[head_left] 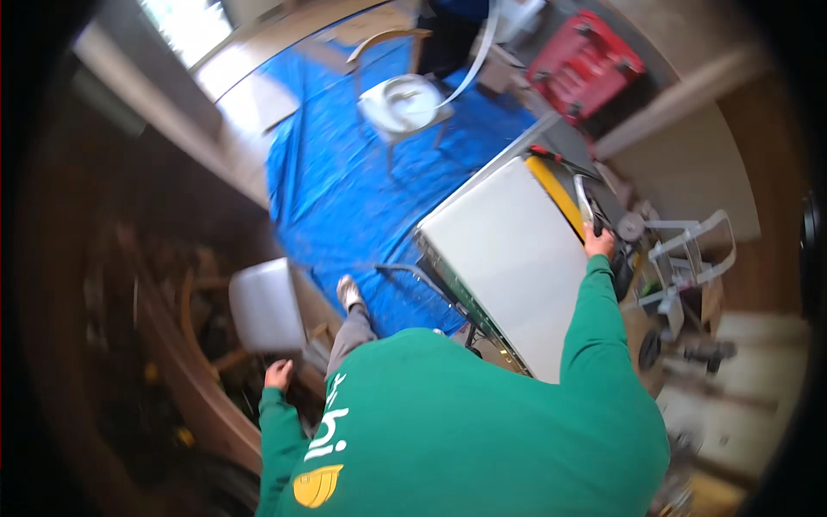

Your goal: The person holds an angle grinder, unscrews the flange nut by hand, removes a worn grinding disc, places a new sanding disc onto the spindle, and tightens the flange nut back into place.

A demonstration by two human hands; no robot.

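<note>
My right hand [600, 239] grips a silver and black tool [587, 200], its exact kind unclear, at the right edge of a white-topped panel [504, 258] with a yellow strip [556, 194]. A red-handled tool [551, 156] lies near that panel's far corner. My left hand [278, 373] hangs at lower left, fingers loosely bent with nothing visible in them, just below a pale chair seat [263, 306].
A blue tarp [319, 172] covers the floor ahead, holding a wooden chair [399, 108]. A person in dark clothing [448, 34] stands beyond. A red wheeled platform [581, 60], a pale metal frame [693, 250] and stacked boards are at right; dark wooden furniture [151, 319] at left.
</note>
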